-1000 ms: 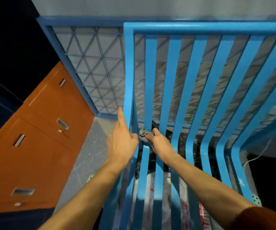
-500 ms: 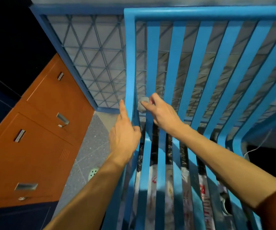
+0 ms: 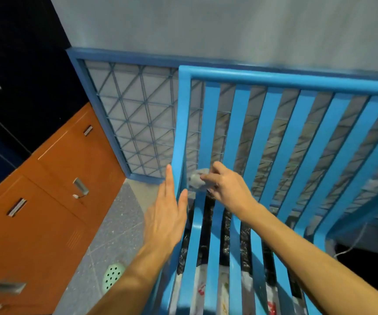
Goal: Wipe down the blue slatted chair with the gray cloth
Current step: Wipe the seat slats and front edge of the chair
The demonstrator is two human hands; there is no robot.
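The right hand (image 3: pixel 225 189) pinches the soft, bunched gray cloth (image 3: pixel 197 182) against the stiff blue slatted chair (image 3: pixel 240 142); the left hand (image 3: pixel 166 220) is spread wide, holding nothing.

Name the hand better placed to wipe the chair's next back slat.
Right. The right hand already pinches the gray cloth against the chair slats; the left hand is open and empty at the side rail.

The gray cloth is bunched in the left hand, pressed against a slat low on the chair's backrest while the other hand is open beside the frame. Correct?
Not quite: the head view shows the gray cloth in the right hand; the open one is the left hand.
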